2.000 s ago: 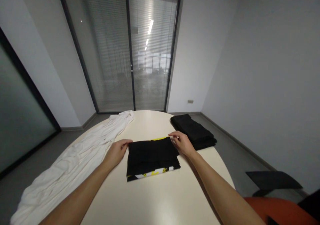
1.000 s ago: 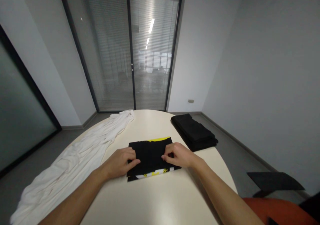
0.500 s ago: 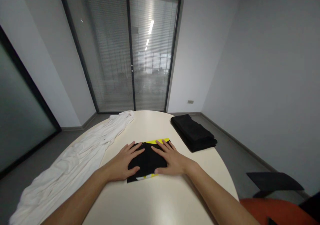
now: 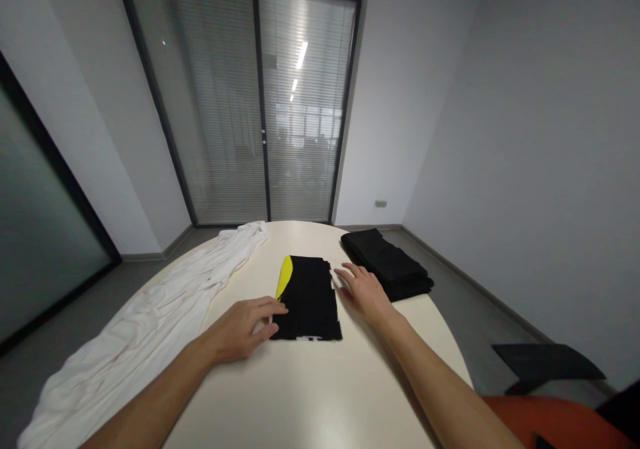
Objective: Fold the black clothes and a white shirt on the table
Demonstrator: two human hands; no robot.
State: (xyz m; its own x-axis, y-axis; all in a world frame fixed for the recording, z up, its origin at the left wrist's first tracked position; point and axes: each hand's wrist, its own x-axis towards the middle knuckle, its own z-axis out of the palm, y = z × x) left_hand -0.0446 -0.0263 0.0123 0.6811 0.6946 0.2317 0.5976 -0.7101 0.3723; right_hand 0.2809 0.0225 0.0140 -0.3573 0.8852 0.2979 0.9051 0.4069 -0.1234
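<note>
A folded black garment (image 4: 313, 302) with a yellow patch along its upper left side lies flat on the table in front of me. Thin white edges show at its right side and near edge. My left hand (image 4: 245, 326) rests by its lower left corner, fingers stretched over the cloth and thumb apart. Just off the right side, my right hand (image 4: 365, 289) hovers with its fingers spread, holding nothing. It is close to a folded stack of black cloth (image 4: 387, 262) at the table's right edge.
Along the left of the round cream table (image 4: 320, 396) lies a long, rumpled white garment (image 4: 165, 319). An orange chair (image 4: 540, 419) with a black armrest stands at the lower right. A glass door with blinds (image 4: 305, 102) and plain walls lie beyond.
The folded garment has been turned, so its yellow part has gone from the far edge to the left side. My right hand has come off it to the right; my left hand has shifted left.
</note>
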